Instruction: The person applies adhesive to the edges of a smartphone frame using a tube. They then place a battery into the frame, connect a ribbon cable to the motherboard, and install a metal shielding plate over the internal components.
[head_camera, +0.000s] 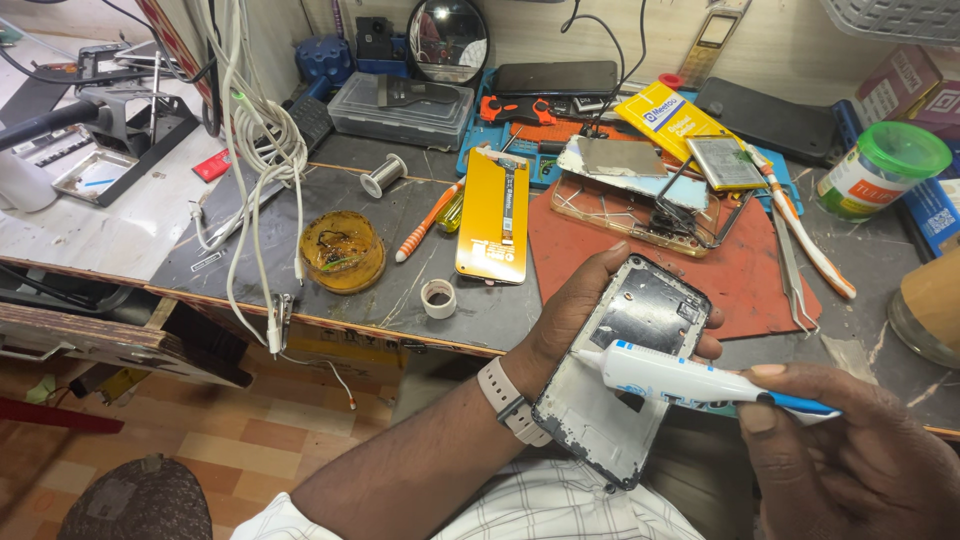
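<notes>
Phone frame (625, 375) held above the desk (400, 290) edge, white tube applicator (690, 380) at its midsection.

Left hand (580, 320) gripped the frame from behind, long axis running from upper right down toward the body. Right hand (850, 450) closed around the applicator, nozzle pointing left onto the frame's inner face. Beyond lay a yellow flex panel (492, 215), tape roll (438, 298), red mat (740, 270), and tweezers (790, 270); nothing stood between nozzle and frame.

At lower centre, the left hand (575, 315) cradles an opened phone frame (622, 370); the right hand (850, 450) presses a white pen-shaped tool (690, 380) against it, above a cluttered workbench (400, 290).
</notes>
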